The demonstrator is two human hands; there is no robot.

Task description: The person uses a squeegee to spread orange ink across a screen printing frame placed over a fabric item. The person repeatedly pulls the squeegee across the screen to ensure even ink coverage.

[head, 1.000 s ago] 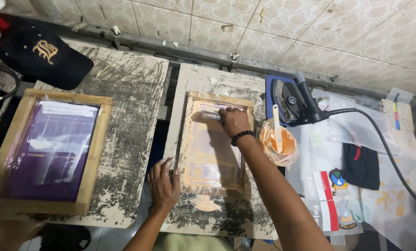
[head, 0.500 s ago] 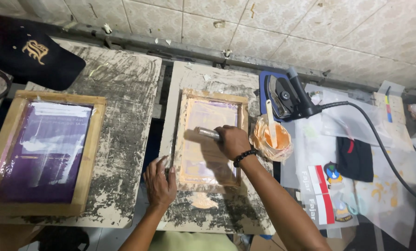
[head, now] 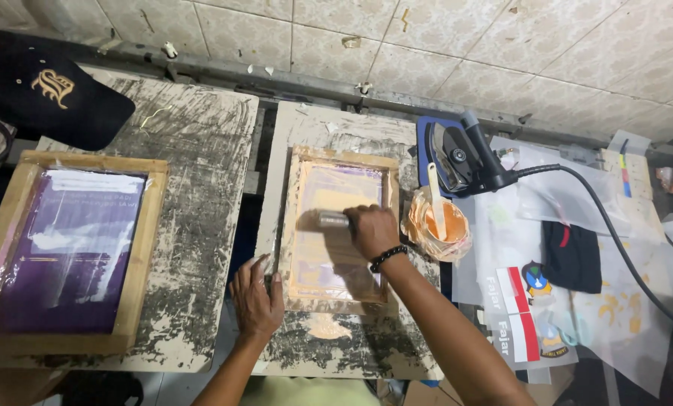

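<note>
Your right hand (head: 372, 229) is closed around a squeegee (head: 333, 220), gripping its handle and pressing it across the middle of the wooden screen frame (head: 339, 160), whose mesh is smeared with orange ink. That frame lies flat on the ink-stained board (head: 329, 124) at the centre of your view. Your left hand (head: 257, 297) rests open, fingers spread, palm down at the frame's 8 o'clock corner, touching the frame's left rail and the board beside it.

At 3 o'clock from the frame, just beside it, sits an orange ink tub (head: 436, 225) with a pale stick (head: 436, 197) standing in it. At 1 o'clock lies a black heat gun (head: 464, 154) with its cord trailing right. At 9 o'clock, well apart on a second board, lies another wooden frame (head: 145, 248) with purple mesh; a black cap (head: 47, 94) sits at 10 o'clock.
</note>
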